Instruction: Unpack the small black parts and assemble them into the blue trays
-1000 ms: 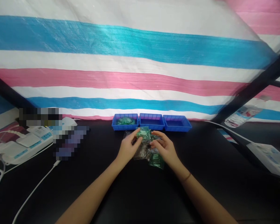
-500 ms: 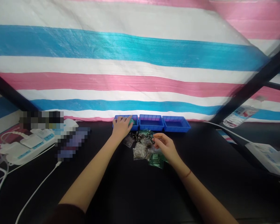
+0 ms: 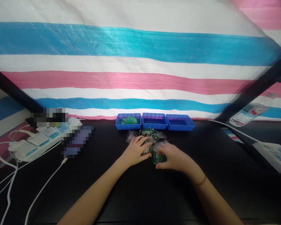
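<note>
My left hand (image 3: 136, 150) lies over a pile of small clear plastic bags (image 3: 148, 149), fingers spread, with part of the pile hidden under it. On the pile's right side my right hand (image 3: 172, 157) reaches over a green bag of small metal parts (image 3: 158, 157), thumb and fingers apart around it. Dark and green bags (image 3: 150, 133) make up the far part of the pile. Behind it stand three blue bins in a row. The left bin (image 3: 128, 127) has green bags (image 3: 129, 120) in it; the middle bin (image 3: 154, 126) and right bin (image 3: 180, 127) show bare floors.
A white power strip (image 3: 25, 151) with plugs and cables stands at the left, next to a blurred-out phone (image 3: 77, 140) on a white cable. At the right are a clear bottle (image 3: 248, 114) and another power strip (image 3: 271, 156). A striped sheet (image 3: 140, 47) hangs behind.
My left hand has left the left bin and come down onto the pile, uncovering the green bags there. My right hand has moved nearer to me, over the green bag. The view has shifted slightly.
</note>
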Motion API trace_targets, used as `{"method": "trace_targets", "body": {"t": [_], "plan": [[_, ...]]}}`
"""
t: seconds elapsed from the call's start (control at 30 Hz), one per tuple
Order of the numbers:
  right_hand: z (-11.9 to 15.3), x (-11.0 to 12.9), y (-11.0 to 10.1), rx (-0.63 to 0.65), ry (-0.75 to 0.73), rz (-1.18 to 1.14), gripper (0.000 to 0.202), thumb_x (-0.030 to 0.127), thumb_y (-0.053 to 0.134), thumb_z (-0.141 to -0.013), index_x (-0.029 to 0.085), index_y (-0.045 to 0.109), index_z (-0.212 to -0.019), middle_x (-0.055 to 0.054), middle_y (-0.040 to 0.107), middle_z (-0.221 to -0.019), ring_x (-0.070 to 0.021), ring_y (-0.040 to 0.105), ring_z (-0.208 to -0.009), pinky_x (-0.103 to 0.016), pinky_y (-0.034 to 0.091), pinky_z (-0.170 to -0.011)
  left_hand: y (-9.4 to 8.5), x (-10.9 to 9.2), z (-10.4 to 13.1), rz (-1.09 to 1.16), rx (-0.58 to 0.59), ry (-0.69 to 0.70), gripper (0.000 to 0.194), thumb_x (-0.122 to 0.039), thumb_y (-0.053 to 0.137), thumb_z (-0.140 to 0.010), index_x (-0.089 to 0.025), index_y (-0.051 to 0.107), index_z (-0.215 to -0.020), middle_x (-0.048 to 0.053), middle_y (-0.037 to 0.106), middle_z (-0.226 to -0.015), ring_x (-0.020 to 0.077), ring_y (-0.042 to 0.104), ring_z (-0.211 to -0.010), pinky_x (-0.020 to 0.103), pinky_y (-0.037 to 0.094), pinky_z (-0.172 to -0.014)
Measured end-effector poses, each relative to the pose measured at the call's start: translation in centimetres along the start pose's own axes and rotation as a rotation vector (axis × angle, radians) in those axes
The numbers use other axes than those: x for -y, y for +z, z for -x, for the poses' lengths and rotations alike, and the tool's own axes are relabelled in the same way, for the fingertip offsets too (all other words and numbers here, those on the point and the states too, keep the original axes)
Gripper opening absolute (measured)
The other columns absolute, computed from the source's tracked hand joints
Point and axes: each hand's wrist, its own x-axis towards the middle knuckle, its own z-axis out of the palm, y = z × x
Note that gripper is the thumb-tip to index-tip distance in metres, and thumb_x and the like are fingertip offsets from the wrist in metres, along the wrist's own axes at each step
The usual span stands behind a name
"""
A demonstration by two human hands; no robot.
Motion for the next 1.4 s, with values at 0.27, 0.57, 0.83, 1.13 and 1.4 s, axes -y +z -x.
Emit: {"method": "trace_targets", "body": {"t": [0.27, 0.57, 0.83, 1.13, 1.4], "plan": [[-0.3, 1.0, 0.9, -0.015, -0.033, 0.096, 0.021, 0.019, 0.073, -0.07, 0.02, 0.067, -0.09, -0.008, 0.066, -0.094, -0.026, 0.06, -0.089, -0.036, 0.044, -0.078, 0.6, -0.2, 0.2, 0.006, -0.086, -0.068, 0.037, -0.026, 0.052, -0.09, -0.024, 0.056, -0.127, 0.011, 0.053, -0.132, 0.03, 0.046, -0.124, 0.05, 0.04, -0.105], [-0.6, 1.0, -1.6, -0.365, -0.039, -0.251, 0.017, 0.018, 0.052, -0.09, 0.021, 0.068, -0.084, -0.005, 0.065, -0.082, -0.0188, 0.061, -0.076, -0.031, 0.047, -0.071, 0.3, -0.4, -0.2, 0.007, -0.11, 0.025, 0.037, -0.033, 0.061, -0.086, -0.019, 0.06, -0.121, 0.014, 0.053, -0.132, 0.0339, 0.04, -0.131, 0.054, 0.035, -0.109], [-1.0, 1.8, 0.5, -0.854, -0.134, -0.185, 0.023, 0.015, 0.059, -0.087, 0.026, 0.068, -0.105, -0.007, 0.065, -0.09, -0.0208, 0.061, -0.082, -0.035, 0.051, -0.072, -1.1, -2.9, 0.4, 0.601, -0.203, -0.403, 0.039, -0.038, 0.044, -0.096, -0.021, 0.049, -0.131, 0.009, 0.066, -0.11, 0.0231, 0.063, -0.098, 0.042, 0.05, -0.091], [-2.1, 3.1, 2.9, -0.78, -0.081, -0.377, 0.018, 0.017, 0.059, -0.088, 0.023, 0.068, -0.102, -0.009, 0.059, -0.107, -0.0233, 0.058, -0.101, -0.039, 0.051, -0.086, -0.1, -2.9, -0.2, 1.242, -0.318, -0.615, 0.054, -0.041, 0.054, -0.091, -0.024, 0.04, -0.141, 0.009, 0.06, -0.128, 0.0247, 0.06, -0.112, 0.038, 0.051, -0.094], [-2.4, 1.9, 3.6, -0.57, 0.029, -0.682, 0.02, 0.024, 0.058, -0.089, 0.024, 0.065, -0.108, -0.006, 0.063, -0.095, -0.0187, 0.063, -0.082, -0.033, 0.054, -0.073, 0.2, -2.7, 0.3, 1.081, -0.316, -0.578, 0.048, -0.04, 0.053, -0.092, -0.026, 0.046, -0.137, 0.008, 0.057, -0.131, 0.0229, 0.064, -0.106, 0.036, 0.055, -0.089]]}}
